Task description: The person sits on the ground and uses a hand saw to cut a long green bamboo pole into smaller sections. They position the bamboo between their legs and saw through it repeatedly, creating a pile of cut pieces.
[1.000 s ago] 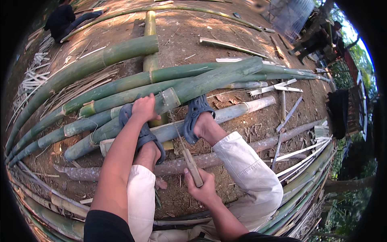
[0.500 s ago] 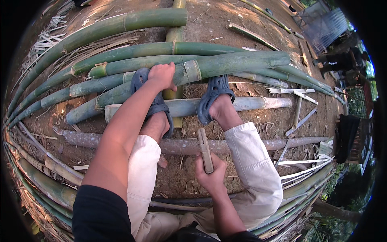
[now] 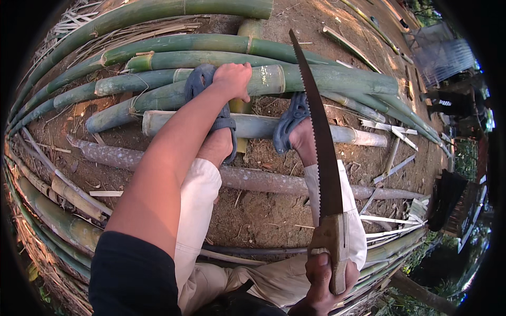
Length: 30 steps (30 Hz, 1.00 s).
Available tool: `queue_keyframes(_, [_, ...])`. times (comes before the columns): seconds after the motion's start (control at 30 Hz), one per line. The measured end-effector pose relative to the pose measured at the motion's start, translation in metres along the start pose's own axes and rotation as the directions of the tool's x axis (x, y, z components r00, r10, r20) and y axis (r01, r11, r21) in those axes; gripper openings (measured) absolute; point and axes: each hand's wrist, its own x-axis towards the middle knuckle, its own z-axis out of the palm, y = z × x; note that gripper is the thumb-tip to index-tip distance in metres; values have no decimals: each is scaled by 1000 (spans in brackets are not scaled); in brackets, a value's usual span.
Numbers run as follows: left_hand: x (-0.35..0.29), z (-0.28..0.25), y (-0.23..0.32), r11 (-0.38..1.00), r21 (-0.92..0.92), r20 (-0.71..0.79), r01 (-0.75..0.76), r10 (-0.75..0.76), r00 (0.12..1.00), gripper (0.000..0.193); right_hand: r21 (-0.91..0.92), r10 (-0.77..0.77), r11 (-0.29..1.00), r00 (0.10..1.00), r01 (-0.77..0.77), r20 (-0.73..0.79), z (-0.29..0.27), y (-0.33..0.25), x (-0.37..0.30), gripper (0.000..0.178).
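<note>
My right hand (image 3: 321, 284), low in the picture, is closed round the wooden handle of a hand saw (image 3: 319, 137). Its long dark toothed blade points away from me, teeth to the left, passing in front of the bamboo in this view. Ahead, my left hand (image 3: 233, 80) rests on a thick green bamboo pole (image 3: 342, 79), fingers wrapped over its top. A pale ring-shaped joint marks the pole to the right of that hand. My left foot, in a dark clog (image 3: 200, 84), presses on the same pole. My right clog (image 3: 291, 124) is beside the pole's near side.
Several more bamboo poles (image 3: 200, 45) lie beyond, over a crosswise pole (image 3: 249, 27). A shorter bamboo length (image 3: 253, 125) and a spotted brown log (image 3: 263, 180) lie nearer. Split strips (image 3: 392, 131) are scattered at right. Another person's dark-clothed body (image 3: 453, 102) appears at the far right.
My right hand has drawn back toward me and right, turning the saw so its full blade now shows. The left hand stays on the bamboo pole; the view has shifted slightly.
</note>
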Motion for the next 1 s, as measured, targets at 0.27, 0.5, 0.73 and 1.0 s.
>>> queue_keyframes(0.27, [-5,11,-7,1000,9,-7,-5,5,1000,94,78,-184,980,982,181,45,70,57,98,13])
queue_keyframes(0.5, [-3,6,4,1000,1,34,21,-21,999,92,57,-227,974,966,221,124,140,90,160,15])
queue_keyframes(0.73, [-5,4,-2,999,-29,10,36,-35,999,78,14,-256,967,962,256,99,164,106,167,20])
queue_keyframes(1.0, [-4,2,3,999,-37,9,30,-30,1000,77,63,-243,969,966,239,85,172,109,175,18])
